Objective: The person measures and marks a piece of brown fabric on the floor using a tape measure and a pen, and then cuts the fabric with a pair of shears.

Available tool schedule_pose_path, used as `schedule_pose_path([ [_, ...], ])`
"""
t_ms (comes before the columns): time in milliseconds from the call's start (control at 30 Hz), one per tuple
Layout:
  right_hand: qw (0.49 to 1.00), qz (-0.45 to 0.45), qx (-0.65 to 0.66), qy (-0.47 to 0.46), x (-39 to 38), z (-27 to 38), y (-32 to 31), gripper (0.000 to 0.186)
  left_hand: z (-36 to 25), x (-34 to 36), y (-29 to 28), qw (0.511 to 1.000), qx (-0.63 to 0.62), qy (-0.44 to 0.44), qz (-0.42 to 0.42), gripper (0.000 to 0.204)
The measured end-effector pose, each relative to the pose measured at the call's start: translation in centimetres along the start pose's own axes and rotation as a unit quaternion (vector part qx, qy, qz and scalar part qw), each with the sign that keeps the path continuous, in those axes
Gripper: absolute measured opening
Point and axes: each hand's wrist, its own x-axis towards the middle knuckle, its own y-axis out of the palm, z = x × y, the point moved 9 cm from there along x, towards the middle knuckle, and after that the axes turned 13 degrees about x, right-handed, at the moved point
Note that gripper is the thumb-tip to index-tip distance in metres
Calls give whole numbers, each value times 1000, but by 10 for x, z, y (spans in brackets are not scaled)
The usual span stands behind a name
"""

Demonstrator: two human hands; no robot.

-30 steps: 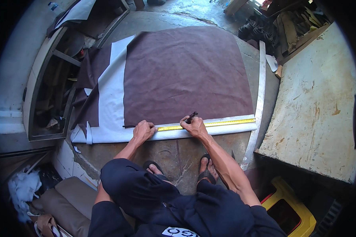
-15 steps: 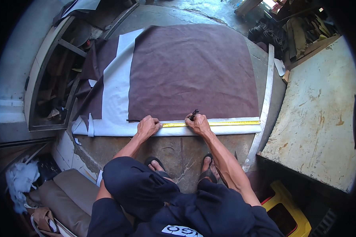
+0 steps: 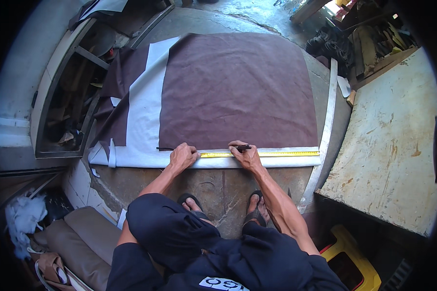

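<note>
Tape [image 3: 289, 154] runs straight across white cloth [image 3: 143, 109]

Left hand [image 3: 183, 156] half-curled at the tape's left end, pinching or merely pressing, hard to tell from up here! Right hand [image 3: 246, 156] has fingers closed around a dark pen [image 3: 244, 147], right over the tape. Yellow blade, dark printed scale, just below the brown cloth [image 3: 238, 92]. And bold lettering on the dark shirt's [image 3: 133, 269] white patch [image 3: 223, 282]!

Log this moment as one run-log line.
left hand: at yellow tape measure; right hand: holding slim black pen-like tool; beneath tape: white fabric strip; beyond: brown fabric sheet
</note>
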Motion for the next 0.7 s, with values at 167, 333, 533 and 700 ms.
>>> schedule_pose_path([
  [167,985,-39,-29,-164,-33,21,-8,24,-1,-1,-1,1000,-1,4,-2,32],
  [333,979,-12,-101,-176,-42,22,-3,28,13,3,-3,999,-21,9,32,36],
  [533,980,-15,-104,-172,-45,19,-5,29,105,-10,-15,988,-6,-100,121,42],
  [700,983,-5,-103,-152,-43,18,1,30,167,-30,-15,979,22,-164,121,38],
])
